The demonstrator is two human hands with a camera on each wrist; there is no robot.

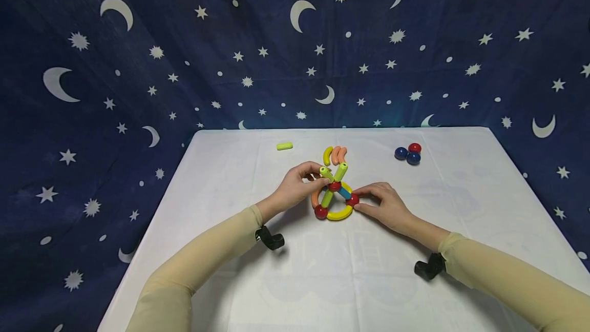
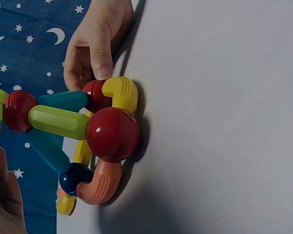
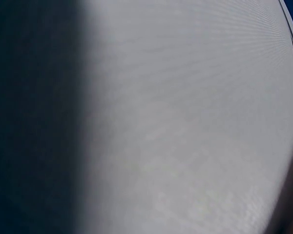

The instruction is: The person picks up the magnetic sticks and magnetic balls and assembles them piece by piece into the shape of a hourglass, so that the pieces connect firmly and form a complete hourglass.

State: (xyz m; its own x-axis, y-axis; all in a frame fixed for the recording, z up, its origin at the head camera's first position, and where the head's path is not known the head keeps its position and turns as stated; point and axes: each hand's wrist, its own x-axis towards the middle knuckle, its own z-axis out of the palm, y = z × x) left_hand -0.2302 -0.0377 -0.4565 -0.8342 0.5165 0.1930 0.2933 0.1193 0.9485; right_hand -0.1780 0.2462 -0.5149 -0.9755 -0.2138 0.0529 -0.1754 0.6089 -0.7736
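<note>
A stick-and-ball model from a magnetic building set stands between the hands. Its base is a ring of curved yellow sticks [image 1: 339,213] and an orange curved stick [image 2: 102,184], with red balls and a blue ball [image 2: 75,178] at the joints. Straight green and blue sticks slope up to a top red ball [image 1: 334,186], from which two light green sticks [image 1: 341,172] rise. My left hand [image 1: 298,187] grips the model near this top ball, its fingers partly hidden behind the sticks. Thumb and fingers of my right hand [image 1: 386,206] pinch the red ball [image 1: 353,199] at the ring's right.
Behind the model lie a curved yellow stick [image 1: 328,156] and two curved orange sticks [image 1: 339,154]. A loose green stick [image 1: 284,146] is farther left. Two blue balls [image 1: 407,156] and a red ball [image 1: 415,147] sit together at the back right of the white-covered table [image 1: 295,281].
</note>
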